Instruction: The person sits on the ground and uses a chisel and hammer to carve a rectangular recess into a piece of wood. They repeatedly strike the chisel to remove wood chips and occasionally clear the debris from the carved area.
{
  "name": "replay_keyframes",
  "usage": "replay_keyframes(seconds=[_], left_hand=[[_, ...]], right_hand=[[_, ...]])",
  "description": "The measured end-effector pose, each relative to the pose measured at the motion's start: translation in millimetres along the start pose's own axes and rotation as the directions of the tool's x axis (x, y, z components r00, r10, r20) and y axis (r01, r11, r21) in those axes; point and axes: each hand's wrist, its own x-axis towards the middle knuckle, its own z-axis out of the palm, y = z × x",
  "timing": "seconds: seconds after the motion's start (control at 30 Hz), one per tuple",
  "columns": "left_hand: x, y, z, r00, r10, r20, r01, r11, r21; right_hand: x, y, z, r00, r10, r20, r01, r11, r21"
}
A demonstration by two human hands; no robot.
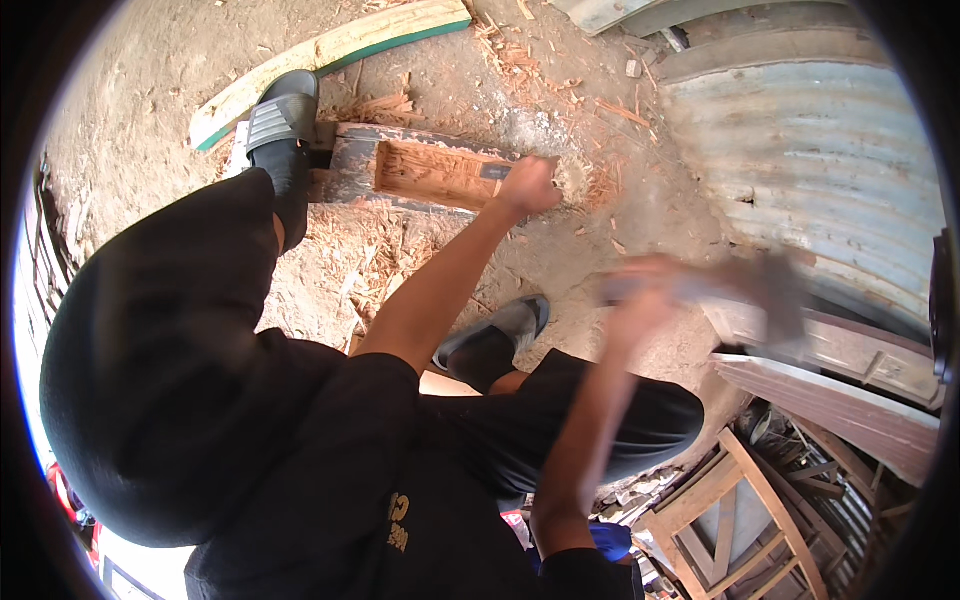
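Observation:
My left hand point(530, 186) is closed around a chisel, whose flat dark blade point(492, 171) points left into a long hollow cut in a block of wood point(352, 152). The fist hides the chisel's handle. Flaking dark paint covers the block's top, and the hollow shows raw reddish wood. Off to the right, my right hand point(642, 292) grips a hammer by its handle. Motion smears the hammer's dark head point(786, 302), so its exact shape is unclear. My sandalled left foot point(283, 120) rests at the block's left end.
A curved timber with a green edge point(335, 52) lies beyond the block. Wood chips point(375, 262) litter the dirt floor. Corrugated metal sheet point(800, 150) and painted boards point(840, 410) stand at right, with a wooden frame point(735, 520) below. My other sandal point(512, 325) is near my left forearm.

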Motion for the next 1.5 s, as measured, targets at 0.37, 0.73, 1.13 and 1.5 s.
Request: replay_keyframes(seconds=[0.37,0.73,1.13,1.5], left_hand=[[-8.8,4.8,-13.9,1.000,-0.026,-0.004,0.026,1.000,0.004],[-11.7,55.2,-9.6,0.986,0.168,-0.015,-0.169,0.982,-0.080],[-13.7,9.3,-9.6,0.993,0.064,-0.099,-0.072,0.995,-0.071],[-16.1,6.1,-2.2,0.997,0.046,-0.061,-0.047,0.999,-0.010]], right_hand=[[-45.5,19.8,11.8,0.370,0.634,0.679,-0.929,0.275,0.249],[-76.7,96.2,28.2,0.097,0.639,0.763,-0.971,-0.107,0.213],[-73.6,77.5,36.6,0.105,0.630,0.770,-0.989,-0.017,0.149],[-57.9,57.6,14.0,0.215,0.694,0.687,-0.962,0.029,0.272]])
